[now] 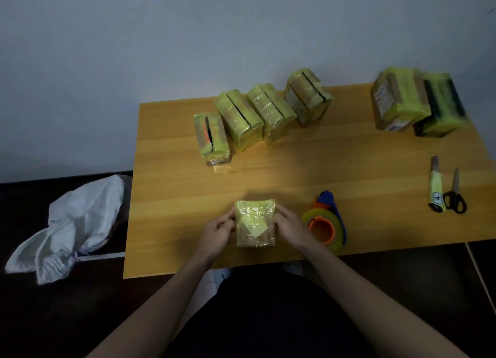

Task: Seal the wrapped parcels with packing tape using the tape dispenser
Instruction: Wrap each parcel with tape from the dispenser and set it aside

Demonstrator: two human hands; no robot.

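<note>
I hold one wrapped parcel (255,223) flat on the worktop (349,153) close to its near edge, my left hand (218,230) curled against its left side and my right hand (288,227) curled against its right side, fingers gripping it from both flanks. Its wrap is yellowish and shiny, with a pale slip on top.

Just beside my right hand lies one tape dispenser (326,223), blue-handled with an orange hub and a roll of tape on it, near the near edge.

Along the far edge I count six more parcels. Four stand in a leaning row (257,116) from the far left corner toward the middle, packed one against the next. Two stand as a pair (416,102) at the far right corner, touching each other.

At the right edge lie one utility knife (436,185) and one pair of scissors (455,194), side by side and just apart.

The middle of the worktop, between the far row and my parcel, is bare wood, as is the stretch left of my left hand out to the left edge.

Off the left edge, on a dark surface lower down, sits one crumpled white bag (72,228).
</note>
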